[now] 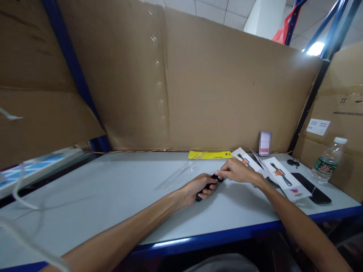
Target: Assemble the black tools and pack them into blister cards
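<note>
Near the middle of the table, my left hand (202, 186) is closed around a black-handled tool (199, 197). One end of its dark handle sticks out below the fingers. My right hand (234, 170) is closed in a pinch at the tool's upper end, by a small shiny part; the fingers hide most of that end. Just right of this hand lie white cards (284, 179) printed with a two-handled tool with an orange middle. Behind the hands is a yellow header card (210, 155) with a clear plastic sleeve (181, 172).
On the right of the grey table (113, 196) are a black phone (319, 192), keys (293, 162) and a water bottle (326, 162). A blurred upright screen (264, 143) leans at the back. Cardboard (210, 83) walls the back. A power strip (36, 168) and white cable (21, 192) lie left.
</note>
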`<state>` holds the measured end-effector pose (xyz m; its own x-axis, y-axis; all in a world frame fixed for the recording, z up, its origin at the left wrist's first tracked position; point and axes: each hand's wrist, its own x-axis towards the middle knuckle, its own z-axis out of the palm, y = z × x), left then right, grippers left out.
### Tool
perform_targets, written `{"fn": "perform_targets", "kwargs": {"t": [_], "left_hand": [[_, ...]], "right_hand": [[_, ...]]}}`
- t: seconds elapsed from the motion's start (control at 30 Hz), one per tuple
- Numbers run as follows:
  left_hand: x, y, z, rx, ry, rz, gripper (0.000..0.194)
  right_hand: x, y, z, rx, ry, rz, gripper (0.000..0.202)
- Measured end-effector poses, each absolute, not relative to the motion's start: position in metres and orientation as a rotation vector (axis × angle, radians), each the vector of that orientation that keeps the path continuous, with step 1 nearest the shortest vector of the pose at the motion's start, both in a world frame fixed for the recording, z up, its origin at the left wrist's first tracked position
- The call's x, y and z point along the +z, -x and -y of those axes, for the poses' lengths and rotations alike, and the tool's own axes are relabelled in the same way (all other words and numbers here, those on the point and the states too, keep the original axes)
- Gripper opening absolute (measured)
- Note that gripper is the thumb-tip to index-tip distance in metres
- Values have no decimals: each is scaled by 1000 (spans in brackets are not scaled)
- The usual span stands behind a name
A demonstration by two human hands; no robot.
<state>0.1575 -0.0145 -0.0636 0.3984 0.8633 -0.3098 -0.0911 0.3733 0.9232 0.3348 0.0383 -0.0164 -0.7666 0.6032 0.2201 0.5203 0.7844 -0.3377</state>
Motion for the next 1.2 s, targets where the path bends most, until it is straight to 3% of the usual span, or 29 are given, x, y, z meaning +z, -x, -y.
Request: {"fn": "perform_targets", "kwargs": {"t": [0.13, 0.3, 0.53, 0.67, 0.83, 0.97, 1.2], "left_hand": [[-64, -158, 14, 757, -989, -985, 19], [-65, -158, 13, 752, -976, -965, 23], [-64, -158, 14, 752, -998, -976, 18], [-63, -159, 14, 746, -992, -986, 18], [-63, -159, 15, 767, -995, -986, 17], [-64, -159, 14, 756, -983, -995, 17], [-65, -159, 14, 768, -1011, -1003, 16]], "right_hand": [[-20, -333, -39, 319, 755, 2653, 51], [-19, -334, -38, 143, 930, 2602, 49], [-19, -332, -36, 264, 826, 2643, 56], [-19, -331, -33, 102, 921, 2607, 49], [-18, -329, -31, 183, 852, 2689, 43], [-22, -328, -33, -5, 970, 2645, 37], [-23, -328, -34, -40, 1038, 2677, 37]]}}
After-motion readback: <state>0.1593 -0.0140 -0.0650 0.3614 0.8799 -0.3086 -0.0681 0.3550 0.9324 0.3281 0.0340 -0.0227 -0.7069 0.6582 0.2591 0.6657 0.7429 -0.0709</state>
